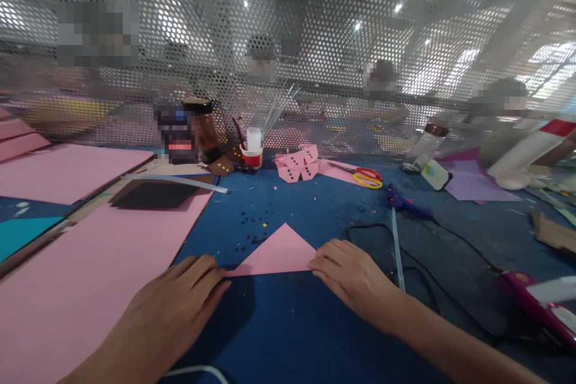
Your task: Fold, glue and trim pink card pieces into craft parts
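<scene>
While both hands are pressing flat, the status is reading as follows.
Progress: the pink paper triangle (276, 254) is already lying folded to a point; its lower edge is being creased, and further folds appear to be remaining.
Left hand (180, 297): spread flat, palm down, fingertips resting on the triangle's left corner, gripping nothing.
Right hand (351, 273): likewise flat, fingertips pinning the right corner.
Location: the triangle is lying between the hands on the blue counter (315, 336).
Materials: matte paper, crisp straight edges; a large pink sheet (90, 276) is lying just left; the counter is carrying scattered punched dots.
</scene>
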A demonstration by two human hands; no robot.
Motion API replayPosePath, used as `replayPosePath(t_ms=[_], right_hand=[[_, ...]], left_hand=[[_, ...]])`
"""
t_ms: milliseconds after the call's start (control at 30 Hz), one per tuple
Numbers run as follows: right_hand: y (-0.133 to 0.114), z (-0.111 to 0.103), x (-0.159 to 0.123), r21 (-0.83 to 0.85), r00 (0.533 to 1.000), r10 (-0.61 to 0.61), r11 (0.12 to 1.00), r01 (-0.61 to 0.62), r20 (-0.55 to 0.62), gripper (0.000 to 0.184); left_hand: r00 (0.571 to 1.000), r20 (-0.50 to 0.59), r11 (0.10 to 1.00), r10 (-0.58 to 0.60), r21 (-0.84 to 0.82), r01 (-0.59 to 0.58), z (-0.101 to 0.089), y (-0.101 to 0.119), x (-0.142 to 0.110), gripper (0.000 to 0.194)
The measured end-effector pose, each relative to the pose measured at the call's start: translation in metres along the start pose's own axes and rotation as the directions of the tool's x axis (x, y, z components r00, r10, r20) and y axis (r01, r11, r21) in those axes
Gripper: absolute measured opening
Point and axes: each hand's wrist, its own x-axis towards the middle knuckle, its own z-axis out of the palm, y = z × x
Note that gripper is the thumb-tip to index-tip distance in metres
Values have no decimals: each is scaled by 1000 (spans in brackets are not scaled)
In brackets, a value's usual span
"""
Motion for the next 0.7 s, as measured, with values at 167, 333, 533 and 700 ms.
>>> replayPosePath(t_ms=[167,333,533,700], right_hand=[[0,0,1,-30,1000,-1,1000,1,-8,15],[-1,2,3,-94,998,-49,995,45,-36,13],[0,1,7,-128,971,53,988,-85,-233,14],[-2,-12,9,-76,908,144,979,-188,-395,13]], left_hand=[[996,42,996,75,49,-77,5,-4,2,29],[994,-6,994,109,23,-109,8,-7,5,22],[980,-171,985,105,-115,-125,-3,1,10,21],[997,4,908,-81,-412,75,-17,19,18,20]])
